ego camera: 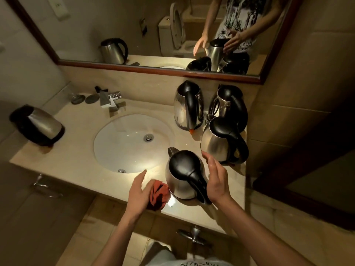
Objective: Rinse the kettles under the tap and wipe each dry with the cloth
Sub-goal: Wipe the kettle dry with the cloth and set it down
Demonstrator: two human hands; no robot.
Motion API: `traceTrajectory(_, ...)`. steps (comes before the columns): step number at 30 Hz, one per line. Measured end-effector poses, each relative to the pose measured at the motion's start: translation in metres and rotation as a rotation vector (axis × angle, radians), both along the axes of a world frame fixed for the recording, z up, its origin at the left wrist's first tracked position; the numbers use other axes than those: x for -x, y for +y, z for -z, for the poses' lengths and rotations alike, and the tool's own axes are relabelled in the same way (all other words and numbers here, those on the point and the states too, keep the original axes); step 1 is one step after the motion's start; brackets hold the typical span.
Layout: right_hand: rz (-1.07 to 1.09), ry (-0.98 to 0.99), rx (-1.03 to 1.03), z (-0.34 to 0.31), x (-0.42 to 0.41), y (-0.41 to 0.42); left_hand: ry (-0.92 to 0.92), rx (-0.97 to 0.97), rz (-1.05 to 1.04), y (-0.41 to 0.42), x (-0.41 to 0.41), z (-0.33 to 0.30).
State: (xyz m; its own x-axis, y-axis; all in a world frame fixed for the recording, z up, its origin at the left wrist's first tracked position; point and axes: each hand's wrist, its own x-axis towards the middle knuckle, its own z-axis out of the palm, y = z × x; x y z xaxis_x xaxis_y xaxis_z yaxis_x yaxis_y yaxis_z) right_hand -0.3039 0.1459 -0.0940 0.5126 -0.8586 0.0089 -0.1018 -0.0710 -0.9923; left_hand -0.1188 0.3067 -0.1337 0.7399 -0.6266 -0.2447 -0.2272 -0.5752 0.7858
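Both bare forearms reach forward and up from below. The left hand (139, 191) spreads flat, palm down, fingers straight and pointing ahead. The right hand (217, 179) stands on edge, palm facing left, fingers loosely extended, gripping nothing.

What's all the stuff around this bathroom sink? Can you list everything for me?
Kettles: five, steel with black handles and lids; one left of the sink, two at the back right, one in front of those, one nearest, at the front edge.
Cloth: one, red, bunched on the counter left of the nearest kettle.
Sink: one, white, set in the counter.
Tap: one, chrome, behind the sink.
Counter: one, beige stone.
Mirror: one, dark wood frame, on the wall above.
Left hand: open, beside the cloth.
Right hand: open, beside the nearest kettle's handle.
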Motion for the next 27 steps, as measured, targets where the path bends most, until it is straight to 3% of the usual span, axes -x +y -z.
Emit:
traceTrajectory(2, -0.015, 0.0, -0.089, 0.006, 0.008, 0.0, 0.265, 0.189, -0.028, -0.011, 0.012, -0.018)
traceTrajectory(5, -0.117, 0.041, -0.217, 0.014, 0.016, 0.005, 0.404, 0.25, 0.083, -0.029, 0.024, -0.024)
traceTrajectory(11, -0.161, -0.032, -0.397, 0.011, 0.009, 0.009, 0.352, 0.168, 0.265, -0.031, 0.034, -0.009)
traceTrajectory(18, -0.059, -0.074, -0.431, 0.021, -0.008, 0.015, 0.371, 0.266, 0.224, -0.051, 0.027, -0.021)
traceTrajectory(22, -0.026, -0.054, -0.467, 0.023, -0.026, 0.004, 0.523, 0.307, 0.215, -0.069, 0.013, -0.03)
traceTrajectory(27, 0.072, 0.001, -0.439, 0.019, -0.049, -0.023, 0.437, 0.294, 0.181, -0.104, -0.008, -0.025)
